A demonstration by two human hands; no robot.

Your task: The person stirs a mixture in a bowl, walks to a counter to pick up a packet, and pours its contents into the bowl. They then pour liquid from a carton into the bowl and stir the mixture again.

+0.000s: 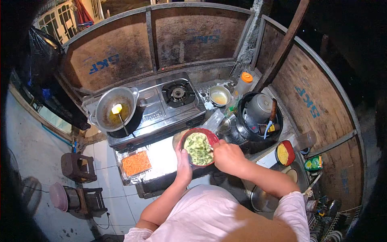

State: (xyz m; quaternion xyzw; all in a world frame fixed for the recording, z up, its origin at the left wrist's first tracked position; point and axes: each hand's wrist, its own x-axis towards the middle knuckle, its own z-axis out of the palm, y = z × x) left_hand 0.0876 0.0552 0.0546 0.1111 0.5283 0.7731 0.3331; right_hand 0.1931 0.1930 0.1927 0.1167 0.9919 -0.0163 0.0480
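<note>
My left hand (184, 163) grips the near left rim of a red bowl (213, 139) filled with pale green chopped vegetables (198, 148). My right hand (227, 156) is closed at the bowl's right edge, apparently on a utensil handle that dips into the vegetables; the utensil itself is barely visible. The bowl is held over the counter in front of the gas stove (161, 107).
A wok (115, 108) with oil and a ladle sits on the left burner. A foil tray of shredded carrot (136, 163) lies at the counter's left. A steel bowl (219, 96), an orange-capped bottle (244, 84), a black basin with a kettle (260, 113) and a red bowl of yellow food (284, 153) stand to the right.
</note>
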